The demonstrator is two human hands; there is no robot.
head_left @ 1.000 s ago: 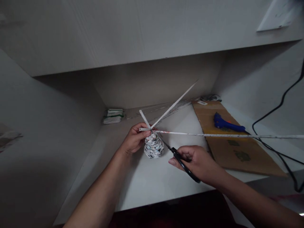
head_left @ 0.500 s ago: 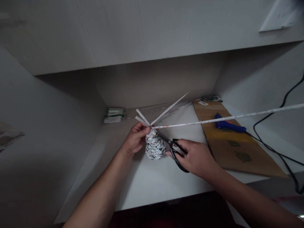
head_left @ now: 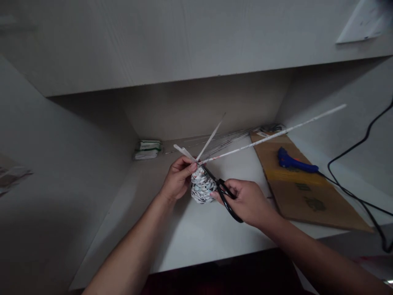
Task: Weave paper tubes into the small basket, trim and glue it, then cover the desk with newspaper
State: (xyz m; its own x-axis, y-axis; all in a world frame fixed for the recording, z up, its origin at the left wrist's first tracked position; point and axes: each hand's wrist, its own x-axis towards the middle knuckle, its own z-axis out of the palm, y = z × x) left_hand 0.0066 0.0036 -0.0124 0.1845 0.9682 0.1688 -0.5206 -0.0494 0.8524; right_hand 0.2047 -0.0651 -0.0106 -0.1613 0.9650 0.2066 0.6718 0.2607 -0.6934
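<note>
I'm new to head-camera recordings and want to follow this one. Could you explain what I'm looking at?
There is no machine here: these are a person's own bare hands, seen from a camera worn on the head, looking forward and down. The left hand grips a small woven piece near its top, where pale strips stick out, one of them long. The right hand holds black-handled scissors, their blades close to that top. On the white surface lie a cardboard sheet, with a blue glue gun on it, and, farther back, a small packet.
</note>
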